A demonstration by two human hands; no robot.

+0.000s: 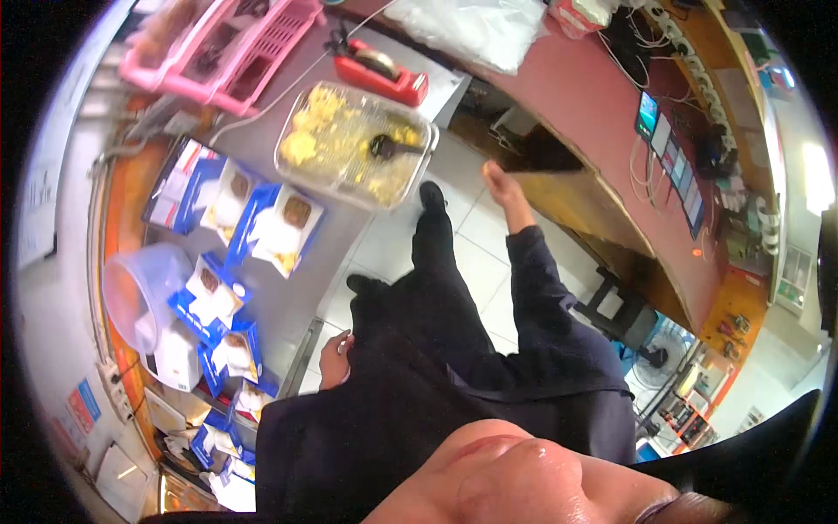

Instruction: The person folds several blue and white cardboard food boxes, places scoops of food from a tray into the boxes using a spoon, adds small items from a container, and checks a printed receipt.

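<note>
My left hand point(334, 360) hangs beside the grey counter's edge, fingers loosely bent and partly apart; a small pale spot shows on it that I cannot make out. Away from the counter, my right hand point(506, 194) reaches forward over the floor, fingers stretched out and holding nothing visible. Ahead, at the counter's edge, sits a clear rectangular tray point(349, 175) with yellow food point(299, 147) and a black serving spoon point(384, 147) lying in it. To the left stand several open blue-and-white food boxes point(278, 229), with brown and yellow food inside.
A red tape dispenser point(380, 77) and a pink basket point(262, 52) stand behind the tray. A clear round tub point(144, 293) is at the far left. On the right, a reddish desk point(594, 113) bears phones point(648, 113) and cables, with a black stool point(620, 306) nearby.
</note>
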